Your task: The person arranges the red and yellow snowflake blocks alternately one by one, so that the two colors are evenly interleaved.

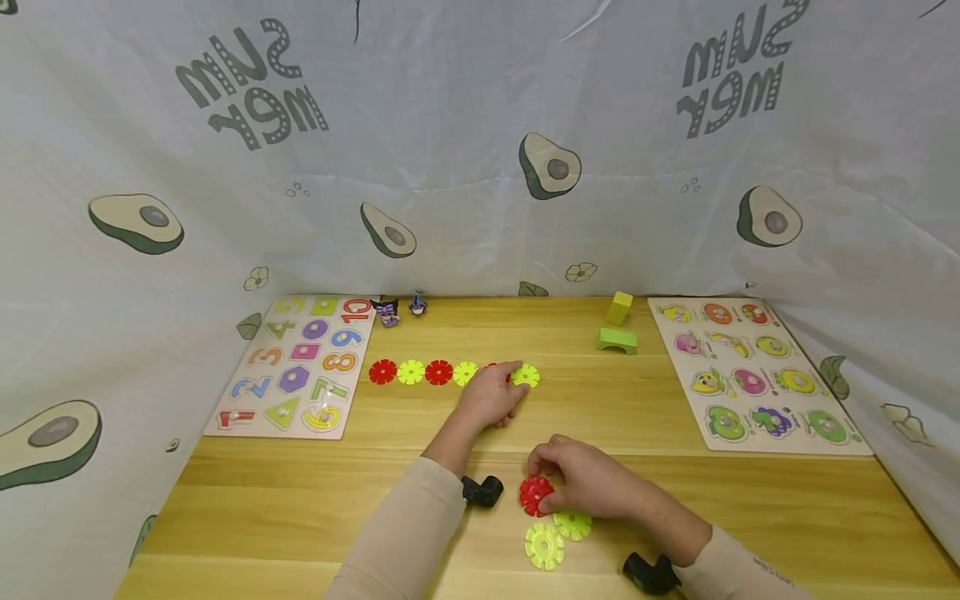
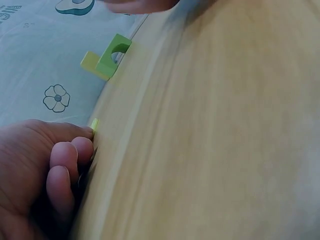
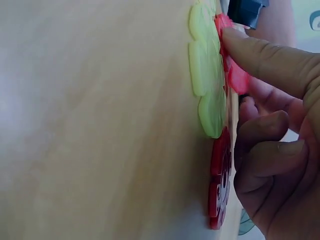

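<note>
In the head view, notched plastic building discs lie in a row of alternating red and yellow. My left hand (image 1: 491, 396) is at the row's right end, finger and thumb about the edges of a yellow snowflake disc (image 1: 527, 375); the left wrist view shows a fingertip on its edge (image 2: 95, 125). A red disc beside it is partly covered. Nearer me, my right hand (image 1: 588, 479) pinches a red snowflake disc (image 1: 535, 496). Two yellow discs (image 1: 543, 548) lie just below it. Another red disc (image 3: 220, 182), under my fingers in the right wrist view, is hidden from the head view.
A number puzzle board (image 1: 296, 367) lies left, a fruit puzzle board (image 1: 757, 375) right. Two small figurines (image 1: 387, 313) stand at the back left. A green arch block (image 1: 617, 341) and a yellow-green block (image 1: 619, 307) stand back right, before the printed curtain (image 1: 465, 167).
</note>
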Demonstrator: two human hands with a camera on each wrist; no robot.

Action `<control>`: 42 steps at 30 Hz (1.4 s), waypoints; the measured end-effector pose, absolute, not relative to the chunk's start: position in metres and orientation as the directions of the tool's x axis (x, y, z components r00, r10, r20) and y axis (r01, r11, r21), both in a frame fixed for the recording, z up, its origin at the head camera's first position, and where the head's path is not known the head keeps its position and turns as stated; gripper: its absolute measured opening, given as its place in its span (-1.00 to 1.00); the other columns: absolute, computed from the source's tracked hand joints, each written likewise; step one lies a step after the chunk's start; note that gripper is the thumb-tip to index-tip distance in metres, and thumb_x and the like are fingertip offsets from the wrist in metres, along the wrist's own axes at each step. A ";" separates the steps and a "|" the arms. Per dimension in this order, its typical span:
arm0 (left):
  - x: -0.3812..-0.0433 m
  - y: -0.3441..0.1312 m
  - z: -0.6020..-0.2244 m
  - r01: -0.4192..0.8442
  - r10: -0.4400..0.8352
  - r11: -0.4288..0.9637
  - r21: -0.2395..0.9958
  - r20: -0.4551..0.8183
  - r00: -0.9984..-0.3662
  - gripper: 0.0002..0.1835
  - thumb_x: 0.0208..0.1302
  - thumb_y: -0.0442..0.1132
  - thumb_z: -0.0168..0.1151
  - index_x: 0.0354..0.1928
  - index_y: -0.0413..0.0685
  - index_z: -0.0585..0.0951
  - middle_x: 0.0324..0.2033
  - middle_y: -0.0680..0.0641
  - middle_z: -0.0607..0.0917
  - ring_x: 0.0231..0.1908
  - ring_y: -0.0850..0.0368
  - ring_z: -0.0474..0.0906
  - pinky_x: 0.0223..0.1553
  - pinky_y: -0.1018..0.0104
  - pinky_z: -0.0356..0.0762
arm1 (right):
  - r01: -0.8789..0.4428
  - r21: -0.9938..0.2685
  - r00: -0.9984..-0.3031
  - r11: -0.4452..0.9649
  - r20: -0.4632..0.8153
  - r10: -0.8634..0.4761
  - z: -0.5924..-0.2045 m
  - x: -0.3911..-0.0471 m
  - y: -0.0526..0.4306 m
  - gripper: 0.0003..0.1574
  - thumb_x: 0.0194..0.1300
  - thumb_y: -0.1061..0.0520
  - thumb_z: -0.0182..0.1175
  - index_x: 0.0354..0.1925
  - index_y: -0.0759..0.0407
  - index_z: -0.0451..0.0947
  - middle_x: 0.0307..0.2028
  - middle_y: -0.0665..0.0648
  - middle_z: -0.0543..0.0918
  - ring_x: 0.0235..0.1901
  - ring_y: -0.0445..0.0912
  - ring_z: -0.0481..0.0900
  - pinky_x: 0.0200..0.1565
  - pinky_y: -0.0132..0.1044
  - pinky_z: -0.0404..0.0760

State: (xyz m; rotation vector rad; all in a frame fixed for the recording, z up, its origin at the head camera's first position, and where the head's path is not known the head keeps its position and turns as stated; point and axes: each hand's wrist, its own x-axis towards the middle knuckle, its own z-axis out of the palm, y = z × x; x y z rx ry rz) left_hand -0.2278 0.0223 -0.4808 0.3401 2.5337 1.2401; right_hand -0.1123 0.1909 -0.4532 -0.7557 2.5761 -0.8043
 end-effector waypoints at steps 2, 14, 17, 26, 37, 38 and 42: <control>-0.228 0.022 -0.480 0.079 0.337 0.599 0.797 -0.161 -0.928 -0.45 0.27 -0.03 0.17 0.30 0.18 0.35 -0.86 0.01 0.53 -0.88 0.14 0.42 -0.79 0.30 0.47 | -0.378 -0.631 -0.800 0.678 -0.146 -0.582 -0.455 -0.113 0.192 -0.58 -0.08 -0.06 0.45 -0.25 -0.19 0.47 -0.36 -0.19 0.47 -0.34 -0.24 0.43 -0.25 -0.36 0.47; -0.227 0.022 -0.479 0.051 0.319 0.606 0.794 -0.183 -0.930 -0.44 0.27 -0.03 0.17 0.31 0.21 0.34 -0.86 -0.01 0.52 -0.88 0.12 0.42 -0.80 0.30 0.45 | -0.073 -0.866 -0.878 0.495 -0.180 -0.444 -0.454 -0.126 0.205 -0.73 0.16 -0.03 0.28 -0.18 -0.01 0.51 -0.46 0.11 0.51 -0.60 -0.08 0.54 -0.56 -0.27 0.58; -0.227 0.022 -0.480 0.046 0.319 0.604 0.796 -0.188 -0.929 -0.44 0.27 -0.02 0.17 0.31 0.21 0.34 -0.85 -0.01 0.53 -0.88 0.12 0.42 -0.81 0.30 0.45 | 0.041 -0.891 -0.921 0.452 -0.209 -0.330 -0.452 -0.138 0.211 -0.69 0.18 0.06 0.28 -0.12 0.09 0.49 -0.44 0.20 0.49 -0.58 -0.01 0.57 -0.53 -0.19 0.62; -0.229 0.020 -0.484 0.070 0.322 0.613 0.787 -0.168 -0.932 -0.44 0.27 0.00 0.16 0.31 0.23 0.34 -0.86 0.00 0.53 -0.89 0.13 0.42 -0.80 0.30 0.47 | 0.106 -0.773 -0.978 0.625 -0.195 -0.075 -0.456 -0.195 0.229 -0.69 0.24 0.14 0.21 -0.07 0.18 0.41 -0.50 0.16 0.54 -0.59 -0.09 0.59 -0.51 -0.26 0.61; -0.228 0.022 -0.483 0.064 0.334 0.590 0.805 -0.171 -0.927 -0.45 0.27 -0.03 0.17 0.30 0.21 0.35 -0.86 0.00 0.52 -0.90 0.14 0.39 -0.79 0.30 0.47 | 0.145 -0.717 -0.954 0.682 -0.284 -0.096 -0.453 -0.232 0.231 -0.57 0.21 0.09 0.25 -0.03 0.19 0.33 -0.56 0.13 0.59 -0.64 -0.08 0.57 -0.52 -0.27 0.61; -0.228 0.022 -0.483 0.064 0.334 0.590 0.805 -0.171 -0.927 -0.45 0.27 -0.03 0.17 0.30 0.21 0.35 -0.86 0.00 0.52 -0.90 0.14 0.39 -0.79 0.30 0.47 | 0.147 -0.715 -0.953 0.684 -0.289 -0.097 -0.453 -0.233 0.231 -0.56 0.21 0.08 0.25 -0.03 0.19 0.33 -0.56 0.14 0.58 -0.64 -0.08 0.56 -0.52 -0.27 0.61; -0.228 0.022 -0.481 0.068 0.335 0.597 0.800 -0.171 -0.927 -0.45 0.27 -0.02 0.17 0.31 0.20 0.35 -0.86 0.00 0.53 -0.89 0.13 0.40 -0.79 0.30 0.47 | 0.157 -0.713 -0.949 0.684 -0.301 -0.096 -0.452 -0.236 0.230 -0.54 0.20 0.07 0.26 -0.01 0.18 0.32 -0.58 0.14 0.57 -0.66 -0.08 0.53 -0.52 -0.27 0.61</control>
